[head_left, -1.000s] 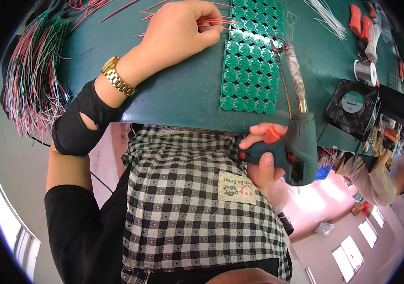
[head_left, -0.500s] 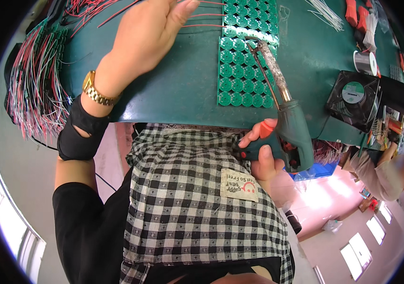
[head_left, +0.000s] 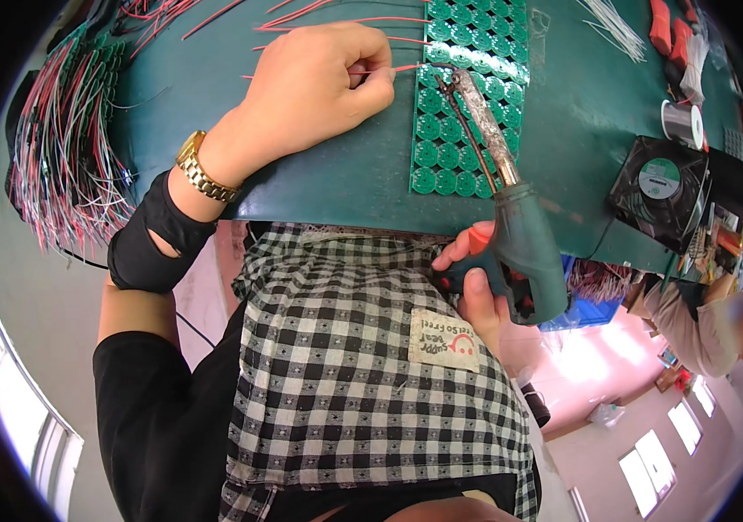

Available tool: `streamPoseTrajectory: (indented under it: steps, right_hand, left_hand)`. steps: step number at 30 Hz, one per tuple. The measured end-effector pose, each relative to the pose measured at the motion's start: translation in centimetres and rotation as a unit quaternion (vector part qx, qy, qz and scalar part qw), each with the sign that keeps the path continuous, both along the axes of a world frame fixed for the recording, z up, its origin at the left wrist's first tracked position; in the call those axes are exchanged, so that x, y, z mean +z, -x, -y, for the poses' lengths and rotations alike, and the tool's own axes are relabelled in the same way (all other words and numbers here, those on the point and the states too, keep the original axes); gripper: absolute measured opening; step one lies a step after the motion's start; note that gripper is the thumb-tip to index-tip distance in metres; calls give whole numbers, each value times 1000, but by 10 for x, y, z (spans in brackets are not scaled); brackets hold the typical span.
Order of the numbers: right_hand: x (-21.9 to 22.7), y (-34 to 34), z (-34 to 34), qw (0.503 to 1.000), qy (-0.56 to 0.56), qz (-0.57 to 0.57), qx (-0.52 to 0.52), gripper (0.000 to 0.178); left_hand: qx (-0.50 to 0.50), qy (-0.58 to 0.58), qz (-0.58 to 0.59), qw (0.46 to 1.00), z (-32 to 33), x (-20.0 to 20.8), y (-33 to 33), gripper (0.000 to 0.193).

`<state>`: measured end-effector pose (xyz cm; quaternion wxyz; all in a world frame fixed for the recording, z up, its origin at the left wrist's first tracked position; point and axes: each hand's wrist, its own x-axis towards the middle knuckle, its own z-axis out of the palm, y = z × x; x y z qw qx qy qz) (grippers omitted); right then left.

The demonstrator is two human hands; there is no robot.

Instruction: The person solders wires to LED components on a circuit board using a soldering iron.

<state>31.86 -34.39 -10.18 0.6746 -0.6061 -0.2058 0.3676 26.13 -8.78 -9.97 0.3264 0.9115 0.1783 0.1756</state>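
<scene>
My left hand point(head_left: 324, 83), wearing a gold watch, is closed in a pinch on a red wire point(head_left: 406, 68). The wire's far end meets the left edge of a panel of round green circuit boards point(head_left: 451, 157). Several other red wires stick out from the panel farther up. My right hand point(head_left: 482, 296) is wrapped round the handle of a green soldering gun point(head_left: 528, 235) with an orange-red trigger. The gun's metal barrel slants over the panel, and its tip is close to the end of the pinched wire; whether they touch I cannot tell.
Boards with red and white wires point(head_left: 67, 165) hang in a bundle at the left table edge. Loose red wires point(head_left: 215, 19) lie at the back. To the right are a solder spool point(head_left: 683, 123), a black fan point(head_left: 660, 181), red-handled tools point(head_left: 662, 39) and white wires point(head_left: 615, 30). Another person point(head_left: 693, 326) sits beyond.
My left hand has come down and right toward the panel's edge, now with a red wire in its pinch. The soldering gun has shifted slightly left, its tip nearer that edge.
</scene>
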Motion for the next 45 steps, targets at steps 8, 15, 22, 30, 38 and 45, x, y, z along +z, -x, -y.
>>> streamPoseTrajectory:
  steps: [8, 15, 22, 30, 38, 45]
  right_hand:
    - [6, 3, -5, 1000, 20, -9, -14, 37]
    - [4, 5, -4, 993, 108, 1, -47, 18]
    - [-4, 4, 11, 998, -61, -2, -32, 38]
    - [-8, 0, 12, 984, -125, 68, -109, 47]
    - [7, -1, 28, 1000, 19, -5, -9, 52]
    - [10, 2, 22, 998, 55, -1, 8, 42]
  left_hand:
    - [1, -53, -16, 998, 1, 2, -1, 10]
    - [3, -56, -15, 998, 0, 1, 0, 9]
    - [8, -49, -25, 998, -2, 4, 1, 9]
    - [-7, -25, -44, 999, -3, 4, 2, 8]
    - [-79, -39, 133, 987, -2, 6, 0, 7]
    - [-53, 47, -22, 997, 5, 7, 6, 6]
